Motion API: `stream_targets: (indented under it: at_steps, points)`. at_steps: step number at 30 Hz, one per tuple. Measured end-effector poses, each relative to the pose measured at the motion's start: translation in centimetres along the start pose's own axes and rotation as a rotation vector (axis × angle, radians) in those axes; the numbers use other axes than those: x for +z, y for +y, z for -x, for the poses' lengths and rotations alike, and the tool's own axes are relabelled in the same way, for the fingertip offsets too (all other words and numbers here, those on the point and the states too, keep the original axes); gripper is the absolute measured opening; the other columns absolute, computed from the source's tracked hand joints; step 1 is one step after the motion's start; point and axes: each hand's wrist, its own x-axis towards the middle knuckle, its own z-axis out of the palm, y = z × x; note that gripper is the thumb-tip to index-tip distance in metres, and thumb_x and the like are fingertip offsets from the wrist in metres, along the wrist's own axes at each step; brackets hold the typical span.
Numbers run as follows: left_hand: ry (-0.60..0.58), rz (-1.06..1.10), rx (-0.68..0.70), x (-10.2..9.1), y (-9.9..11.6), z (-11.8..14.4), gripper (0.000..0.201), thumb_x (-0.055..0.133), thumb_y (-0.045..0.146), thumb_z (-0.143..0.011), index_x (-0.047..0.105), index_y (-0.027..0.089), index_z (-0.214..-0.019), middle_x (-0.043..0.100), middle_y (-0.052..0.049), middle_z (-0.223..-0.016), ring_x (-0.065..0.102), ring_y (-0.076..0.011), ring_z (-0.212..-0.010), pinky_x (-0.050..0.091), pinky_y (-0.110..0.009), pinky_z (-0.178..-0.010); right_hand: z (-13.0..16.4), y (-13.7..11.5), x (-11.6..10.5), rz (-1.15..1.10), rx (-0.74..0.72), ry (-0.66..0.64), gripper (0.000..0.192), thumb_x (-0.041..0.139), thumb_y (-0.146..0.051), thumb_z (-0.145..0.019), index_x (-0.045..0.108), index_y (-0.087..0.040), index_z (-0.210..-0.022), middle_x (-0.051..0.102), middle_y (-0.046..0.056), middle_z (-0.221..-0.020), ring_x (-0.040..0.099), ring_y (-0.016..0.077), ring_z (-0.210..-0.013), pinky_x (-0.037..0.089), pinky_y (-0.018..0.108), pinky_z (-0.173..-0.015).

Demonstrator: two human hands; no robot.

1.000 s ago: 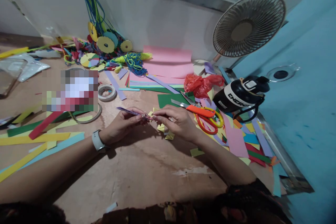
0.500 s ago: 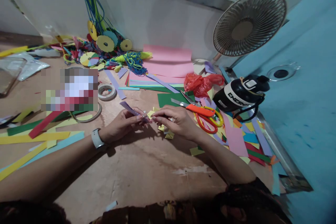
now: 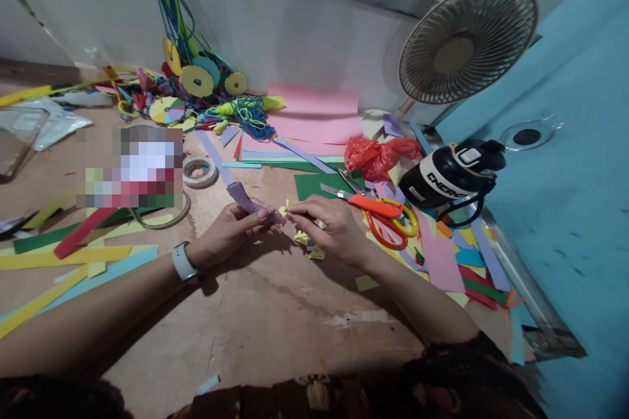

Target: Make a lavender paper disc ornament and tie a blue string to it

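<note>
A purple paper strip [image 3: 244,198] is pinched at its near end between the fingertips of the left hand [image 3: 227,236] and the right hand [image 3: 328,228], just above the middle of the wooden tabletop [image 3: 275,321]. The strip is thin, flat and matte; its long axis runs from the meeting fingertips up toward 10 o'clock, where the free end is lifted off the surface and slightly curled. Both hands are closed on it in a fine pinch, thumbs against forefingers, the knuckles nearly touching. A white watch [image 3: 183,262] is worn on the left wrist.

Small yellow folded scraps [image 3: 305,240] are seen just under the right hand. At 6 o'clock from the hands the worn, scuffed board lies bare, and the most open room is found there. At 3 o'clock, orange-handled scissors [image 3: 386,216] rest on a heap of coloured offcuts, close to the right hand. A roll of tape [image 3: 200,171] lies at 10 o'clock, near the strip's free end. Long yellow and teal paper strips [image 3: 73,275] are spread at 9 o'clock. Farther out, a crumpled red plastic bag [image 3: 376,157] and a black bottle [image 3: 449,177] on its side crowd the right edge, with a round wire-grilled fan [image 3: 466,42] behind at 1 o'clock, and pink sheets [image 3: 314,114] lie against the wall at 12 o'clock.
</note>
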Motion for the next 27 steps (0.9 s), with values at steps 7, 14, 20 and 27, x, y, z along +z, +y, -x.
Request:
stream_targets:
  at_steps: [7,14,20,27]
  points:
    - [0.017,-0.099,-0.022,0.4,0.0,0.2,0.023,0.076,0.035,-0.075,0.075,0.013,-0.084,0.072,-0.006,-0.075,0.063,-0.0134,-0.063,0.05,-0.022,-0.059,0.4,0.1,1.0,0.0,0.053,0.086,0.015,0.057,-0.02,-0.091,0.069,-0.018,-0.098,0.072,0.005,-0.084,0.063,0.0139,-0.074,0.05,0.027,-0.068]
    - [0.062,-0.04,-0.004,0.5,0.1,0.3,0.027,0.074,0.038,-0.078,0.074,0.012,-0.085,0.072,-0.006,-0.074,0.062,-0.0115,-0.061,0.05,-0.018,-0.055,0.2,-0.1,1.0,-0.071,0.167,0.068,0.016,0.055,-0.021,-0.092,0.068,-0.016,-0.098,0.07,0.003,-0.081,0.062,0.0119,-0.07,0.048,0.025,-0.067]
    - [0.059,-0.008,0.014,0.4,-0.2,0.3,0.025,0.072,0.036,-0.08,0.073,0.013,-0.088,0.072,-0.008,-0.084,0.066,-0.0144,-0.071,0.052,-0.019,-0.057,0.1,0.0,0.7,-0.102,0.191,-0.003,0.014,0.055,-0.02,-0.091,0.068,-0.015,-0.092,0.068,0.003,-0.076,0.061,0.0119,-0.069,0.046,0.024,-0.065]
    - [0.015,-0.009,-0.023,0.5,-0.2,0.3,0.027,0.074,0.038,-0.077,0.073,0.012,-0.086,0.072,-0.007,-0.078,0.066,-0.0151,-0.066,0.055,-0.022,-0.057,0.6,0.1,1.9,-0.226,0.308,0.029,0.018,0.053,-0.027,-0.093,0.067,-0.017,-0.093,0.068,0.002,-0.076,0.062,0.0113,-0.067,0.048,0.024,-0.066]
